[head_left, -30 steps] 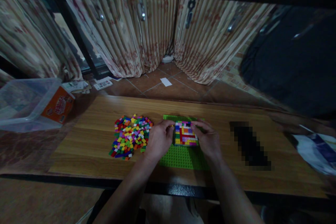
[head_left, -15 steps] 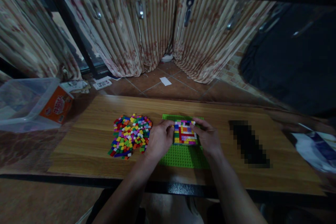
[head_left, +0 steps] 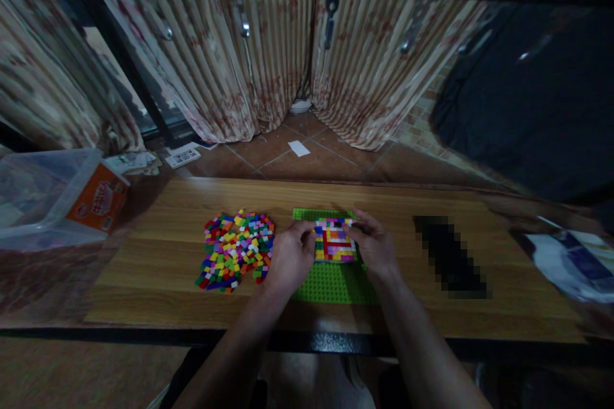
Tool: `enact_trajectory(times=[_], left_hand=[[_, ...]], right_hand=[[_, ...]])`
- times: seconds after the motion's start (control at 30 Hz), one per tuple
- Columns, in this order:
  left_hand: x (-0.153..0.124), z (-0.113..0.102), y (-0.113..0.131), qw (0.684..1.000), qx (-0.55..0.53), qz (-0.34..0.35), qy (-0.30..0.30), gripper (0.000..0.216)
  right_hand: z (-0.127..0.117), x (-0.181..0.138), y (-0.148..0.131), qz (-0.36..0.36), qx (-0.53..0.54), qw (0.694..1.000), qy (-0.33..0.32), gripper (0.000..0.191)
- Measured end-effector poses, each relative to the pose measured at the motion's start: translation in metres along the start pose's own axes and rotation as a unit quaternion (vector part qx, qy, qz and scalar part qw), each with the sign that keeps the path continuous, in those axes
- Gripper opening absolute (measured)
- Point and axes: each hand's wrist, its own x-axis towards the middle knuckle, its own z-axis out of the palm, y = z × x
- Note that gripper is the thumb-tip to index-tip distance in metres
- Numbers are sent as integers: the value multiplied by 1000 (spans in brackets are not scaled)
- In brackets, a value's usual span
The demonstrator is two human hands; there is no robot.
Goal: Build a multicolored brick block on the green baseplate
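A small block of multicoloured toy bricks (head_left: 336,244) sits over the green studded baseplate (head_left: 330,284). My left hand (head_left: 293,255) grips the block's left edge with thumb and fingers closed. At the block's upper right corner, my right hand (head_left: 375,246) has its thumb and fingers bent in against the bricks. Whether the right fingers also hold a single loose brick is too small to see. The block's top shows rows of yellow, red, white, purple and blue bricks. Left of my left hand lies a spread pile of loose bricks (head_left: 240,246).
The wooden table (head_left: 158,268) carries everything. A pixelated dark object (head_left: 451,259) lies to the right. Beyond the left end stands a clear plastic bin (head_left: 48,204) with an orange label. Papers and a plastic wrapper (head_left: 570,262) are at the far right. Striped curtains (head_left: 215,64) hang behind.
The whole view has shifted slightly. Both hands remain at the brick block, with the right fingers moved slightly along its upper right corner.
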Motion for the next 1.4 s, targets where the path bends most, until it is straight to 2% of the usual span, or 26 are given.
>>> enact_trajectory(times=[0.3, 0.43, 0.53, 0.6, 0.7, 0.8, 0.97, 1.13, 1.4], left_hand=[[1, -2, 0, 1000, 2, -2, 2, 20], [1, -2, 0, 1000, -21, -6, 9, 25], [1, -2, 0, 999, -43, 2, 10, 28], [0, -2, 1, 999, -52, 8, 7, 30], [0, -3, 2, 998, -60, 12, -1, 31], [-1, -3, 4, 997, -77, 18, -10, 32], [-2, -4, 7, 993, -109, 21, -39, 34], [-3, -6, 10, 990, -128, 9, -57, 31], [-4, -5, 13, 983, -171, 10, -66, 26]], right_hand=[[-5, 0, 8, -61, -42, 997, -12, 49], [-6, -6, 0, -139, -78, 987, 23, 36], [-3, -17, -11, -268, -182, 946, 33, 23], [0, -26, -18, -352, -233, 907, -11, 19], [6, -36, -24, -418, -279, 858, -103, 21], [10, -40, -24, -444, -306, 827, -157, 26], [11, -40, -19, -476, -324, 802, -157, 23], [8, -38, -18, -488, -326, 796, -150, 19], [4, -38, -19, -477, -332, 802, -139, 11]])
